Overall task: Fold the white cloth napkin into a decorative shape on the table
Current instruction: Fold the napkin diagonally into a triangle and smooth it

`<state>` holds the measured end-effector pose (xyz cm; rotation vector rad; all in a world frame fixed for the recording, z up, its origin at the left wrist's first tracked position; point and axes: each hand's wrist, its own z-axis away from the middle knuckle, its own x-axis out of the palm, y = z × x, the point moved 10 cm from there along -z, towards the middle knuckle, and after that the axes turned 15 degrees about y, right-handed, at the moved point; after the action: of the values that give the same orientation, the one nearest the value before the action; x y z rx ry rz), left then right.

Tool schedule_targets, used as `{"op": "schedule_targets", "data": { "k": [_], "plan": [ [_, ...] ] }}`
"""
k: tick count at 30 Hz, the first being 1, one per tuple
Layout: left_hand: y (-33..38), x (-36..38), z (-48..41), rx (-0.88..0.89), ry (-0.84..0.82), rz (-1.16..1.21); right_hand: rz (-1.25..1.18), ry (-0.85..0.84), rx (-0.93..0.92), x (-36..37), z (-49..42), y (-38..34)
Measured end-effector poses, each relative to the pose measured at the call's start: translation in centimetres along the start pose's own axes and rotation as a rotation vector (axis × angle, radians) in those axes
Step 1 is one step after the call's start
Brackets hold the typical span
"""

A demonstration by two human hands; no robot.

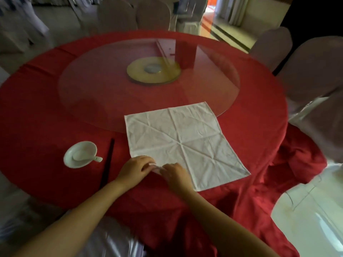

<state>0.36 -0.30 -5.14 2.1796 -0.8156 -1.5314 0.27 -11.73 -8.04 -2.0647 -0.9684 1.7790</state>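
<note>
The white cloth napkin [183,141] lies spread flat on the red tablecloth [46,112], creased in a star of fold lines, its far edge resting on the glass turntable. My left hand [135,168] and my right hand [176,175] meet at the napkin's near-left corner. Both pinch that corner with their fingertips, and the corner is slightly lifted and bunched between them. The remaining corners lie flat.
A white saucer [74,160] with a white spoon [87,157] sits left of the napkin, beside dark chopsticks [107,162]. The glass turntable [111,86] with a gold hub [154,70] fills the table's middle. Covered chairs [313,71] ring the table.
</note>
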Motion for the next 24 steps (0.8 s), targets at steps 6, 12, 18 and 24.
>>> {"op": "schedule_targets", "data": {
  "k": [6, 12, 18, 24],
  "plan": [
    [-1.1, 0.2, -8.6, -0.273, -0.025, 0.139, -0.224, 0.122, 0.337, -5.3, -7.3, 3.8],
    [1.1, 3.0, -19.0, -0.265, 0.139, 0.076, -0.265, 0.207, 0.394, -9.4, -15.1, 9.1],
    [2.4, 7.4, -24.1, -0.211, 0.226, 0.01, -0.27, 0.389, 0.603, -12.1, -19.5, 16.5],
    [0.5, 11.0, -25.8, -0.122, 0.223, -0.085, -0.238, 0.454, 0.716, -12.7, -24.1, 23.1]
  ]
}}
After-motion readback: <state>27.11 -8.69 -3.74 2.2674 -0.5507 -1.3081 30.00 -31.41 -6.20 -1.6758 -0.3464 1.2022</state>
